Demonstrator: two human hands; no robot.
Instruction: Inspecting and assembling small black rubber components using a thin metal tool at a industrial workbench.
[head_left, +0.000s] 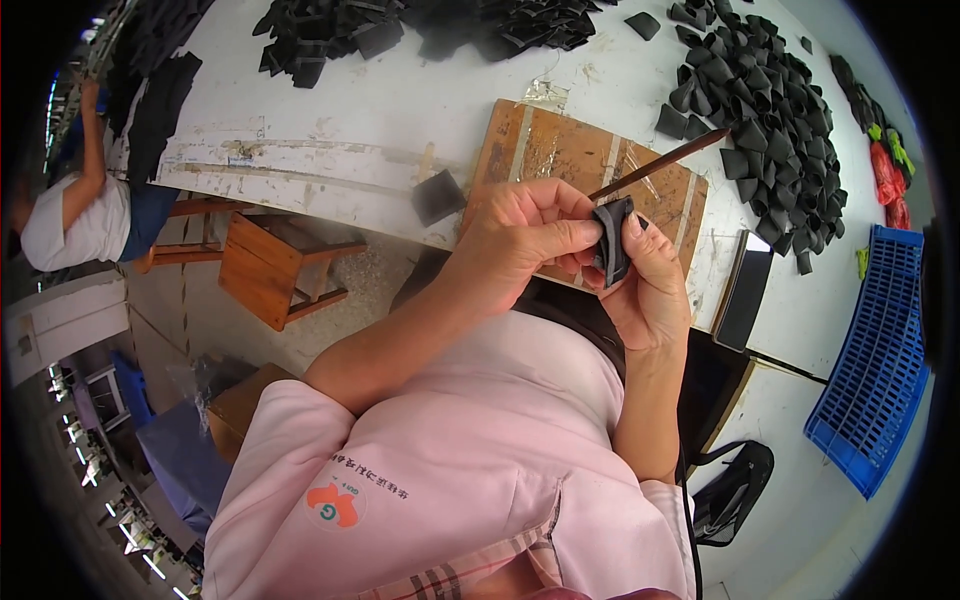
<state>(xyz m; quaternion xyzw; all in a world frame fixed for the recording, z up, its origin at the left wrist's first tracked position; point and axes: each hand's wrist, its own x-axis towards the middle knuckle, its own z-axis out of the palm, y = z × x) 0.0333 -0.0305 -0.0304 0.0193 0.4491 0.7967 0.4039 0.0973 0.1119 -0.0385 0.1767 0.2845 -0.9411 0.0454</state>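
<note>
One piece (612, 255), pinched by left hand (525, 232) and right hand (652, 290), seems unfinished; curled heap (785, 150) looks done, far heap (370, 38) likely remains.

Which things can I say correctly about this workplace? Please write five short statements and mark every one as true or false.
1. The person's left grip and right grip both hold one folded black piece. True.
2. The blue slotted plastic crate is on the person's left. False: the crate is on the right.
3. The far end of the thin brown stick points toward the right-hand heap of black pieces. True.
4. The stool is white metal. False: the stool is brown wood.
5. A single flat black square lies to the left of the wooden board. True.
</note>
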